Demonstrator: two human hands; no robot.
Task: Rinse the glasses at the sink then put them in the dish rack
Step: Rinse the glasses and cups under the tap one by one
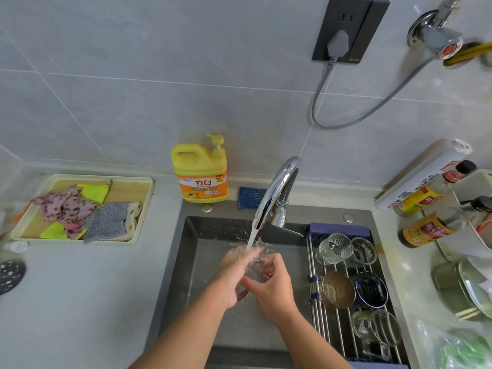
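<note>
A clear glass (259,267) is held over the grey sink (186,262) under running water from the chrome faucet (277,193). My left hand (235,275) grips it from the left and my right hand (274,283) grips it from the right; the glass is mostly hidden between my fingers. Water splashes around it. The dish rack (327,323) lies across the sink's right side. It holds a ribbed glass (334,247), a clear glass (363,251), a brown glass (338,288), a dark blue glass (371,288) and a clear mug (376,331).
A yellow detergent bottle (201,171) and a blue sponge (250,197) stand behind the sink. Left counter has a tray (143,209) of cloths. Sauce bottles (428,230), a pot with a glass lid (463,288) and a plastic bag (458,347) crowd the right counter.
</note>
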